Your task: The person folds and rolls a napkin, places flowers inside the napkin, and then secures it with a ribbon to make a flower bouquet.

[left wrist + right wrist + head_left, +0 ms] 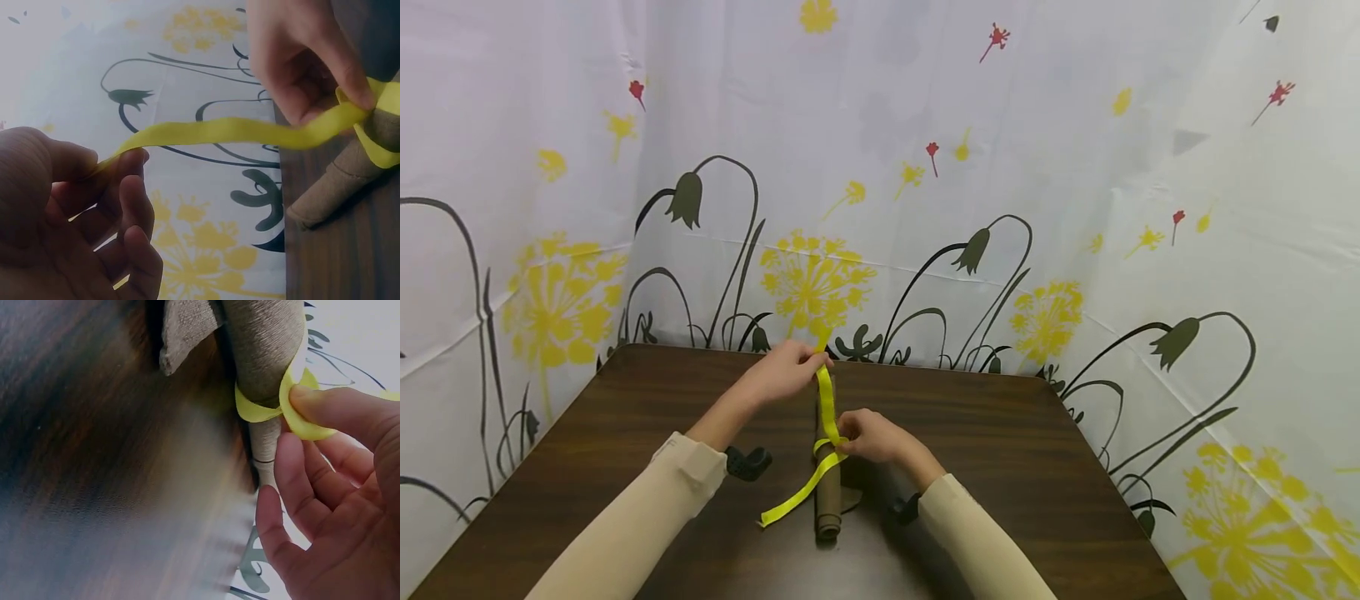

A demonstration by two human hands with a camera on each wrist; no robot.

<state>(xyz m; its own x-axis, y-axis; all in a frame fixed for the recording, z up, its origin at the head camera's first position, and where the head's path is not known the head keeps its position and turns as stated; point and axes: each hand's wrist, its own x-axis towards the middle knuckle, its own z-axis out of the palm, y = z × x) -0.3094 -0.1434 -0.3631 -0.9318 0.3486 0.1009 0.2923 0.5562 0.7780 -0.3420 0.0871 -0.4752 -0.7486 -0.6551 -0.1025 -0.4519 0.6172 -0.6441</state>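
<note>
A brown rolled cloth (828,500) lies lengthwise on the table, with a yellow ribbon (827,400) looped round its middle. My left hand (784,369) pinches one length of the ribbon between thumb and fingers, past the far end of the roll. In the left wrist view that length of ribbon (219,131) runs stretched across to the roll. At the loop, my right hand (876,435) pinches the ribbon against the side of the roll; the right wrist view shows the thumb on a fold of ribbon (300,419). The other ribbon tail hangs toward the near left.
The dark wooden table (1000,467) extends on both sides of the roll. A flap of brown cloth (190,331) sticks out beside the roll. Behind the table hangs a white curtain (880,108) printed with flowers. Each wrist wears a black camera mount (748,463).
</note>
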